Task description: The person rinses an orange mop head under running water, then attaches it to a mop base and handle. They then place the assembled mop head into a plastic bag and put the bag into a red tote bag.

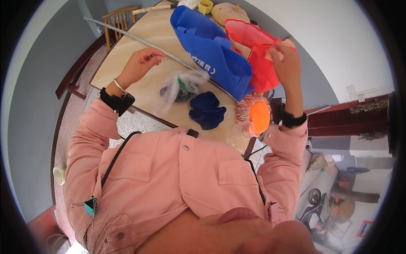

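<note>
Above the table's left part hangs my left hand (143,64), its fingers loosely bent, thumb a little apart and nothing visible in it. My right hand (286,59) is at the right side of an upright red bag (259,57), its bent fingers closed at the upper edge. Left of this bag, and touching it, leans a large blue cloth bag (203,38) with white print. Between my hands lie a clear plastic bag (182,89) with dark and green contents and a crumpled dark blue cloth (206,111). An orange brush head with pinkish fringe (259,115) is below my right hand.
A long metal pole (139,38) crosses the pale table (122,76) diagonally. A yellow cup (205,6) and a pumpkin (230,14) stand at the far edge. There is a wooden chair (119,21) beyond the left corner, and a dark bench (80,67) by the wall.
</note>
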### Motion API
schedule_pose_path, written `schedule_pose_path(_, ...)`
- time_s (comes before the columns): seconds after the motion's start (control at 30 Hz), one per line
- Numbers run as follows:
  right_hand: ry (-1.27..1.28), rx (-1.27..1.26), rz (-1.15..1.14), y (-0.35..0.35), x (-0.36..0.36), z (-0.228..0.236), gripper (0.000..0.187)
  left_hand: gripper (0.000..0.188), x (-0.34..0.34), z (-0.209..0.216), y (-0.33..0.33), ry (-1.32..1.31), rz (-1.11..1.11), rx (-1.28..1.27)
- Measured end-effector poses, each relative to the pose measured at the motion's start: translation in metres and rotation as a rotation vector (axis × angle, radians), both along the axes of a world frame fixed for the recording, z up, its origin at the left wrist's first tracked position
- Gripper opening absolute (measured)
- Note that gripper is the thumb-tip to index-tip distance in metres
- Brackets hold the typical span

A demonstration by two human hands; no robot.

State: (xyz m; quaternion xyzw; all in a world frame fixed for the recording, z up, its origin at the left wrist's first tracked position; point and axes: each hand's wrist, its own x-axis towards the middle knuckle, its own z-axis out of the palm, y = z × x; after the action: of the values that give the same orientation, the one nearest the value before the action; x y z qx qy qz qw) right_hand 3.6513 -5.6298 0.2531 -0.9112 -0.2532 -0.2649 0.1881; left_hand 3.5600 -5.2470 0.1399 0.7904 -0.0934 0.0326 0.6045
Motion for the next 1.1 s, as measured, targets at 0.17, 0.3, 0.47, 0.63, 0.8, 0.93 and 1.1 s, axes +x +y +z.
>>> schedule_pose_path(0.17,0.012,-0.595,0.204,-0.02,-0.012,-0.049,0.02,0.013,0.04,0.047,-0.015,-0.408,-0.113,0.212)
schedule_pose_path(0.3,0.168,-0.575,0.337,-0.027,-0.037,-0.061,0.023,0.016,0.09,0.089,-0.073,-0.849,-0.275,0.556)
schedule_pose_path(0.47,0.305,-0.76,0.34,-0.019,-0.045,-0.068,0.019,0.018,0.143,0.088,-0.16,-0.586,-0.544,0.962)
schedule_pose_path(0.63,0.67,-0.561,0.247,-0.026,-0.033,-0.035,0.022,0.016,0.165,0.046,-0.169,-0.494,-0.847,1.241)
schedule_pose_path(0.8,0.569,-0.285,0.439,-0.016,0.022,0.002,0.021,0.011,0.154,0.028,-0.172,-0.567,-1.004,0.97)
schedule_pose_path(0.93,0.693,-0.437,0.541,0.028,0.087,-0.045,0.022,0.011,0.147,0.043,-0.172,-0.442,-1.102,0.988)
schedule_pose_path(1.1,1.055,-0.834,0.181,0.0,0.128,-0.059,0.024,0.009,0.143,0.047,-0.152,-0.451,-0.931,0.944)
